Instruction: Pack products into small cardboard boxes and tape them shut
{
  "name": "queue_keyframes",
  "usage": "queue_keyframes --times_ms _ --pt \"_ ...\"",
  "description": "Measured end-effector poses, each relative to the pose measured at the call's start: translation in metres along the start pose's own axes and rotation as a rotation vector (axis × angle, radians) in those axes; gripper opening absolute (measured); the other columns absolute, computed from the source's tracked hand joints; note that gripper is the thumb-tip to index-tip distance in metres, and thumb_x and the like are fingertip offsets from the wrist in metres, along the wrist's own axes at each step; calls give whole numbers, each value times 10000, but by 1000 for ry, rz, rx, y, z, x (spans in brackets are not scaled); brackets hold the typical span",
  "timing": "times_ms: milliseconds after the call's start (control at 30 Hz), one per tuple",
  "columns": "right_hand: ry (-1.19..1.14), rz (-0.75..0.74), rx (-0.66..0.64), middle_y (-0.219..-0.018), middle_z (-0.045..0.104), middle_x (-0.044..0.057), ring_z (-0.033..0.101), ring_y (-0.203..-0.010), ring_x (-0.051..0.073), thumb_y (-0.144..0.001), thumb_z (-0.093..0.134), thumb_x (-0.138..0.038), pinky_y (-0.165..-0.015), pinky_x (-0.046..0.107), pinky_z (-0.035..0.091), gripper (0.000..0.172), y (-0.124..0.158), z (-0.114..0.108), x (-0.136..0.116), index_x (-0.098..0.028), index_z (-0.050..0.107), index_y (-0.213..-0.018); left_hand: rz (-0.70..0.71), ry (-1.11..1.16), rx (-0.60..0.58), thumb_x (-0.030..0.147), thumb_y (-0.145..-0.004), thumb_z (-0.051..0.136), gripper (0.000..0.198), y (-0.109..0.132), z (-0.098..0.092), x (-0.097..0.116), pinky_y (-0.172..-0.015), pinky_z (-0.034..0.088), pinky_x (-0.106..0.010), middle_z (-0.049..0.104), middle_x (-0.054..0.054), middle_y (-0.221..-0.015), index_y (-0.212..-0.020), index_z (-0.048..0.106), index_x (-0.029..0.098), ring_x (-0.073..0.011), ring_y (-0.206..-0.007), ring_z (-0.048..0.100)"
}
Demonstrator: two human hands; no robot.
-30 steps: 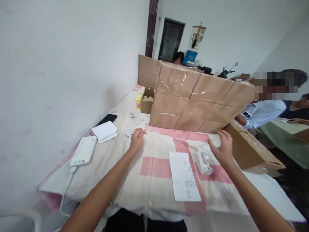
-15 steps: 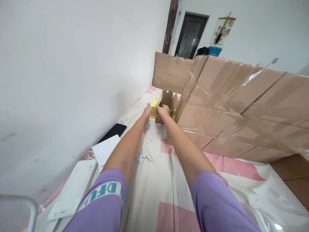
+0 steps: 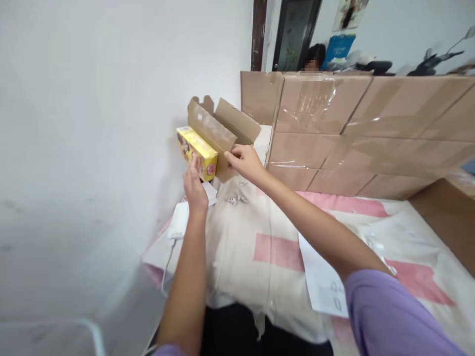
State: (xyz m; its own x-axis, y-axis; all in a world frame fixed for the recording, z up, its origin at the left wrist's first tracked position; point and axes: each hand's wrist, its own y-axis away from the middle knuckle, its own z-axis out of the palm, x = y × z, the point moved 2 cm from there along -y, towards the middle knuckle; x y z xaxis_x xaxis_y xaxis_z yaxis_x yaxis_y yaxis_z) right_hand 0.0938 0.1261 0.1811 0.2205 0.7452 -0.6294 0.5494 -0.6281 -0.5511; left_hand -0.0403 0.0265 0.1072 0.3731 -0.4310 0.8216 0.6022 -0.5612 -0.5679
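Note:
My left hand [image 3: 194,184] presses against the near side of a yellow carton [image 3: 203,149] with a red mark on its end, fingers laid along its face. Right beside it is a brown cardboard box [image 3: 212,129], its flaps standing up. My right hand [image 3: 246,161] pinches that box's near wall, thumb outside and the other fingers partly hidden behind the edge. Carton and box lie side by side, tilted and held between my two hands near the white wall. Whether anything is inside the cardboard box cannot be seen.
A taped cardboard partition [image 3: 315,143] runs along the right and back. White paper scraps [image 3: 237,199] lie on the pink and cream cloth [image 3: 241,242]. A white power strip-like block [image 3: 178,220] with a cable sits left, and a paper sheet [image 3: 322,277] right. A person's head [image 3: 315,55] shows behind.
The yellow carton and cardboard box have come up and left, closer to me and the wall, and now tilt. Both hands moved with them. The camera view has shifted as well.

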Motion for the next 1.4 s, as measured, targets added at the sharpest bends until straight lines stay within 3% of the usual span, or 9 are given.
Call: queue_keyframes --times_ms 233,433,600,700,900,1067,1200,1300,1400 --pt "8 26 -99 -602 521 2 490 -578 131 -941 570 -409 -558 276 343 444 196 -102 -33 -182 547 -560 346 -605 -261 340 -994 488 621 247 -21 72 -1212 177 -682 582 -121 -1477 -1594 328 314 -358 -1529 316" --pt "19 98 -302 -635 588 14 543 -586 152 -969 557 -387 -541 285 386 433 287 -138 -21 -186 595 -588 603 -629 -694 249 -953 545 575 330 -15 73 -1130 272 -719 659 -88 -1388 -1501 446 391 -353 -1426 489" --pt "222 -80 -418 -1025 760 69 700 -848 223 -941 611 -405 -701 325 512 254 286 -143 -29 -212 762 -1007 580 -689 -667 296 -951 578 570 299 -12 98 -1113 354 -604 552 -135 -1507 -1505 446 327 -331 -1411 501" --pt "343 -189 -430 -1305 713 64 717 -1020 270 -880 685 -443 -801 357 527 476 274 -145 -34 -268 680 -1324 525 -779 -807 290 -920 635 683 275 -13 112 -1050 402 -555 619 -135 -1422 -1554 378 290 -326 -1291 572" --pt "391 -238 -475 -957 749 56 677 -765 213 -886 668 -413 -632 308 453 327 267 -133 -35 -230 748 -1145 603 -815 -1016 303 -860 726 577 256 -29 132 -906 461 -509 681 -115 -1193 -1398 535 222 -317 -1073 595" --pt "311 -277 -48 -794 643 57 584 -705 198 -898 659 -424 -627 330 448 257 289 -133 -22 -224 597 -748 467 -404 -1049 365 -877 720 436 217 -68 149 -883 529 -428 650 -109 -1165 -1278 589 253 -273 -1074 604" --pt "142 -240 413 -779 637 58 617 -746 220 -903 653 -349 -691 383 498 279 314 -129 -8 -245 502 -693 198 -19 -648 693 -692 792 644 158 -86 145 -768 581 -414 660 -87 -1036 -1116 620 240 -282 -946 658" --pt "115 -234 529 -818 632 64 627 -781 229 -888 664 -290 -696 399 511 212 327 -115 -3 -242 544 -719 110 109 -413 768 -625 783 753 116 -68 147 -720 579 -371 668 -60 -1011 -1114 581 233 -254 -874 672" --pt "113 -234 562 -895 613 67 617 -791 206 -880 674 -219 -660 367 511 99 336 -100 2 -230 643 -786 220 -101 -597 655 -714 786 666 91 -30 161 -826 565 -356 666 -66 -1120 -1171 576 220 -260 -999 670"
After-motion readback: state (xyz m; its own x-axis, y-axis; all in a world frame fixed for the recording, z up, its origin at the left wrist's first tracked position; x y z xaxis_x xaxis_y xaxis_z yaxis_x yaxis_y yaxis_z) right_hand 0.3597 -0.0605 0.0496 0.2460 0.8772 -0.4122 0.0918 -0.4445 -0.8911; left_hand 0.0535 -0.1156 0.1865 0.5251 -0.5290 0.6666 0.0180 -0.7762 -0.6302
